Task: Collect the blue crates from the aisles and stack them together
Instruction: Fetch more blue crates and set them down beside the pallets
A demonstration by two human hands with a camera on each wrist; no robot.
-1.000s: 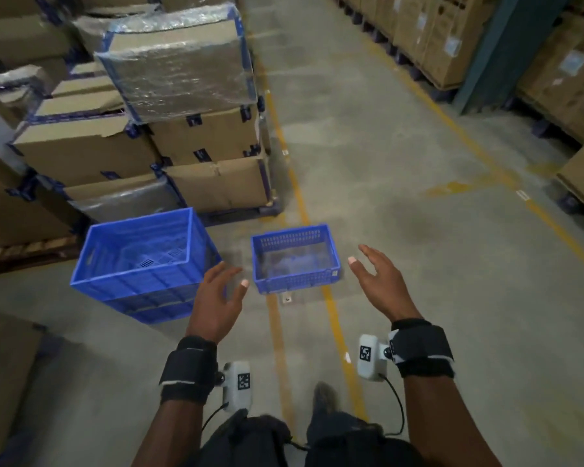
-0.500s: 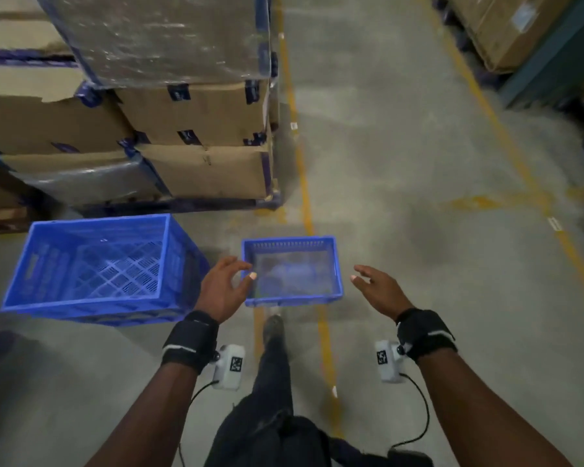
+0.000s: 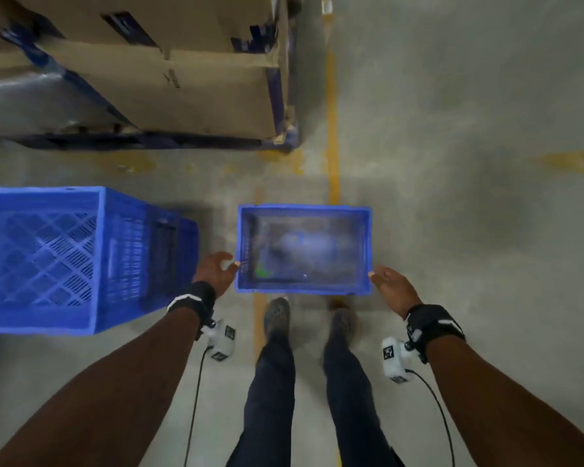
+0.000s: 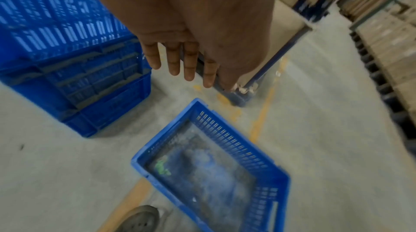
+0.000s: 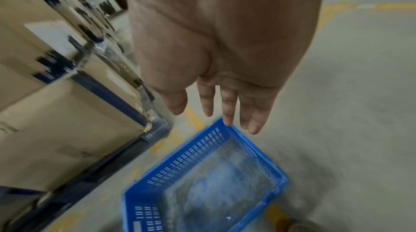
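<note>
While both palms hung spread, left hand [image 3: 214, 270] and right hand [image 3: 390, 288] flanked the small blue crate [image 3: 303, 289], holding nothing; carton labels [image 5: 52, 37] too blurry to read

large crate [image 3: 48, 257]: left side cut off by head view's edge | boxes [image 3: 155, 62]: tops out of frame | small crate [image 3: 304, 288]: floor smeared by blur, green scrap [image 4: 162, 166] inside unidentifiable | left hand [image 3: 214, 273], right hand [image 3: 390, 288]: contact with crate rim cannot be told
</note>
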